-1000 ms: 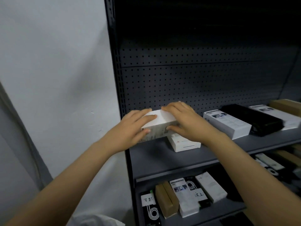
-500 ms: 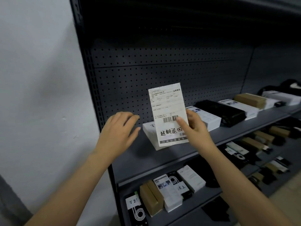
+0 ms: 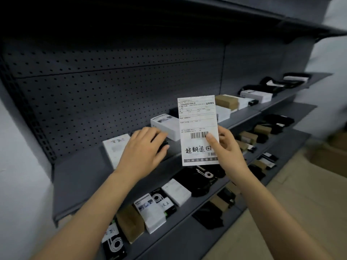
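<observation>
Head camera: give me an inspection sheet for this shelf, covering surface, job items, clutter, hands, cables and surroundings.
Surface: grey shelf, another shelf below.
Job's things: labelled box, upright, barcode facing the camera.
Clutter: white box flat on the shelf; brown box further right.
Hands: right hand pinches the labelled box; left hand open, over the shelf.
Cables: nothing seen.
Surroundings: pegboard behind, wall at left.
</observation>
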A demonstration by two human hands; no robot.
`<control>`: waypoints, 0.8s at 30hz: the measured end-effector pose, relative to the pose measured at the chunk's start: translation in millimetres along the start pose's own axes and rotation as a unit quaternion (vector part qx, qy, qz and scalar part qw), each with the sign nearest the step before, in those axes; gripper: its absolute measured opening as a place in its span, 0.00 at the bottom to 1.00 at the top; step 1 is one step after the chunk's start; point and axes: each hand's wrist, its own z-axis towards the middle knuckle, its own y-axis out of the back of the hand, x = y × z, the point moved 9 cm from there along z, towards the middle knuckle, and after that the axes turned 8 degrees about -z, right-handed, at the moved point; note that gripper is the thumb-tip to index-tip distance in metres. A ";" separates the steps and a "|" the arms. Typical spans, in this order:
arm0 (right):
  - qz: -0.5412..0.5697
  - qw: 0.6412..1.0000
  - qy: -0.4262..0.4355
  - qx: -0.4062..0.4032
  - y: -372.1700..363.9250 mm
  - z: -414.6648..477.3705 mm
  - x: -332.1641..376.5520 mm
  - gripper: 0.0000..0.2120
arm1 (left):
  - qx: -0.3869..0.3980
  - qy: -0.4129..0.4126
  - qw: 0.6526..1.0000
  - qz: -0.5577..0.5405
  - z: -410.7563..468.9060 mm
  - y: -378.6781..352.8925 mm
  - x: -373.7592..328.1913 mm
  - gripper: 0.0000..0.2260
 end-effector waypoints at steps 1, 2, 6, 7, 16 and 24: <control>-0.004 1.000 -0.005 -0.008 23.3 -4.1 -5.3 0.21 | 0.001 -0.008 1.000 -0.010 9.7 -9.7 -19.2 0.15; -0.013 1.000 -0.010 -0.017 48.3 -8.0 -11.7 0.22 | 0.001 -0.016 1.000 -0.022 19.6 -20.1 -39.9 0.14; -0.038 0.997 -0.032 -0.064 152.5 -24.7 -36.0 0.21 | 0.003 -0.045 0.996 -0.076 58.0 -63.4 -127.0 0.15; -0.046 0.995 -0.038 -0.079 178.4 -28.7 -42.4 0.21 | 0.004 -0.054 0.995 -0.088 67.2 -75.2 -148.9 0.15; -0.052 0.973 -0.093 -0.203 365.3 -48.8 -107.6 0.14 | 0.056 -0.118 0.972 -0.194 134.2 -192.1 -314.2 0.14; -0.023 0.944 -0.147 -0.294 488.7 -11.9 -174.8 0.20 | 0.081 -0.175 0.946 -0.260 214.0 -315.6 -400.3 0.13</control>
